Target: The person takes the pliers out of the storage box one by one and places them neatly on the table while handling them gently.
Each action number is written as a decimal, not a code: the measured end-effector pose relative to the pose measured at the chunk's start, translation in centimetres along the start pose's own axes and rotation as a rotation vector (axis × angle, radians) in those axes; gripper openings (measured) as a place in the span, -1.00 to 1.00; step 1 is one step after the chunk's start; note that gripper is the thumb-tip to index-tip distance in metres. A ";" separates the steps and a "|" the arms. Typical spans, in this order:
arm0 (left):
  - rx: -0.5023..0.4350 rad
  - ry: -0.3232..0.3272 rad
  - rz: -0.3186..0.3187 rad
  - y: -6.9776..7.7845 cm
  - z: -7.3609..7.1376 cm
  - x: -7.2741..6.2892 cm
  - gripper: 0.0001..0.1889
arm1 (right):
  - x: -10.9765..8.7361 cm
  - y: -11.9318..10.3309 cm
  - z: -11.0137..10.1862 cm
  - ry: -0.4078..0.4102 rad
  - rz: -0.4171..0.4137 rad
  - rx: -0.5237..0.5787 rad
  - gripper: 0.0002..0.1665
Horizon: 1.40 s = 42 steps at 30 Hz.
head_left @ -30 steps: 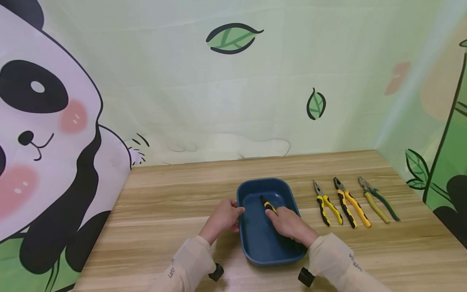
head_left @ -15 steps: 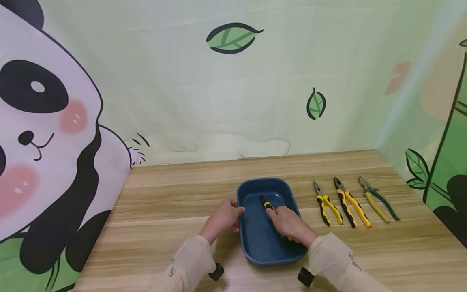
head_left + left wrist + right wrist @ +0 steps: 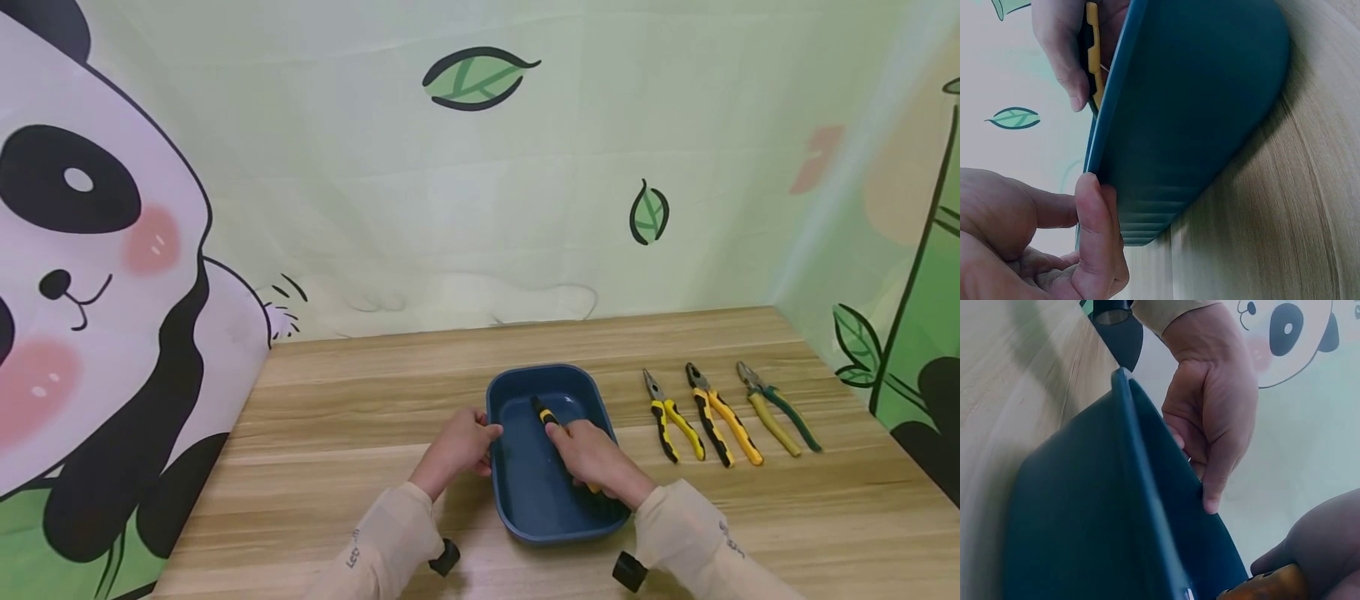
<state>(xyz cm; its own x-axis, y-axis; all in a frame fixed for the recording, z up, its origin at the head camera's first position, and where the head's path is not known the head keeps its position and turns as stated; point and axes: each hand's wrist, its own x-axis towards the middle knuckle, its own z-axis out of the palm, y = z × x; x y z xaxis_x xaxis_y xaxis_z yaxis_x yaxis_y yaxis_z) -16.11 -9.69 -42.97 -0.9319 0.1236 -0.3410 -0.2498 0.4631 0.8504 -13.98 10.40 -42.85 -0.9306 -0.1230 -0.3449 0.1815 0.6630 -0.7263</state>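
A deep blue rectangular plastic tray point(image 3: 525, 508) stands on the table in front of the person. The left hand point(image 3: 461, 444) pinches its left rim, thumb over the edge and fingers against the outer wall, as the left wrist view shows. Inside the tray, the right hand point(image 3: 592, 458) grips a black-and-yellow tool point(image 3: 550, 417). Its black end points away from the person, and a bit of yellow shows below the palm. In the left wrist view the tool's handle point(image 3: 1093, 53) has a wavy yellow edge. The fingers hide most of the tool, so its kind is unclear.
To the right of the tray, needle-nose pliers point(image 3: 660, 410), yellow-and-black pliers point(image 3: 712, 408) and green-handled pliers point(image 3: 772, 404) lie in a row on the wooden table point(image 3: 337, 400). A printed panda backdrop point(image 3: 337, 167) rises behind the table.
The right hand and the tool have shifted very slightly, and more of the tool's yellow rear end shows below the palm. The left hand and tray stay in place.
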 end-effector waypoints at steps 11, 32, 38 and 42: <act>0.023 0.010 0.006 0.0 0.0 0.0 -0.84 | -0.5 -0.4 -0.5 0.016 -0.053 0.061 -0.50; 0.007 0.016 0.009 -0.2 -0.1 -0.1 -0.83 | -2.3 -2.3 -2.9 0.038 -0.149 0.185 -0.48; 0.006 0.017 0.017 -0.3 -0.2 0.0 -0.79 | -2.9 -3.1 -3.8 0.025 -0.152 0.200 -0.46; 0.008 0.017 0.017 -0.2 -0.1 0.0 -0.78 | -3.2 -3.6 -4.3 0.023 -0.160 0.210 -0.47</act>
<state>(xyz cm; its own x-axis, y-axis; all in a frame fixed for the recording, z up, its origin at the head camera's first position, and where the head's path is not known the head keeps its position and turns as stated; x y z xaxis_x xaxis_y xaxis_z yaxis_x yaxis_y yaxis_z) -16.11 -9.92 -43.12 -0.9403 0.1162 -0.3200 -0.2323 0.4679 0.8527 -13.03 11.57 -36.60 -0.9592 -0.1958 -0.2041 0.0915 0.4680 -0.8790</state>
